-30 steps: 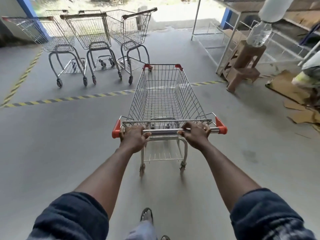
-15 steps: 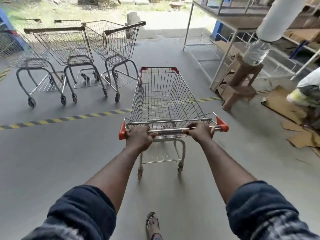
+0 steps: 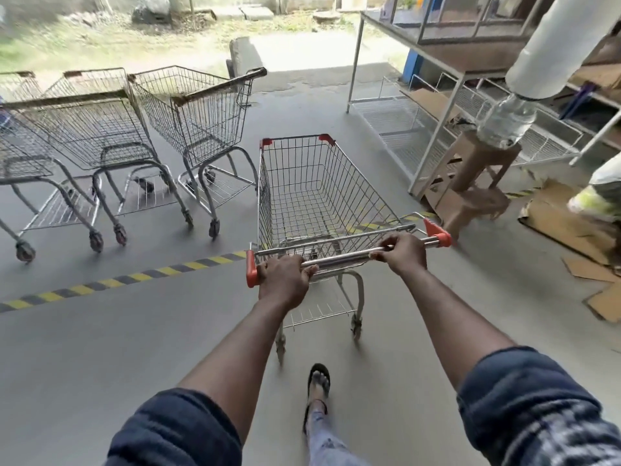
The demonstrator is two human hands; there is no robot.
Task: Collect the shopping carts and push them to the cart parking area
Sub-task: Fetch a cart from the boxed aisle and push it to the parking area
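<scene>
An empty wire shopping cart (image 3: 312,190) with red corner caps stands right in front of me, its basket straddling the yellow-and-black floor stripe (image 3: 134,275). My left hand (image 3: 285,277) grips the left part of its chrome handle bar (image 3: 342,258). My right hand (image 3: 405,252) grips the right part. Three older rusty carts are parked in a row beyond the stripe, to the left: the nearest (image 3: 198,116), the middle one (image 3: 90,129), and a far one (image 3: 20,153) cut by the frame edge.
A metal rack table (image 3: 437,55) with wire shelves stands at the right. A brown plastic stool (image 3: 470,183) sits by its leg, close to the cart's right side. Cardboard pieces (image 3: 571,227) lie on the floor far right. Grass and rubble lie beyond the concrete.
I have walked forward with the cart; its front has crossed the striped line. The parked carts and the stool are now closer, and the cart sits alongside the nearest parked one.
</scene>
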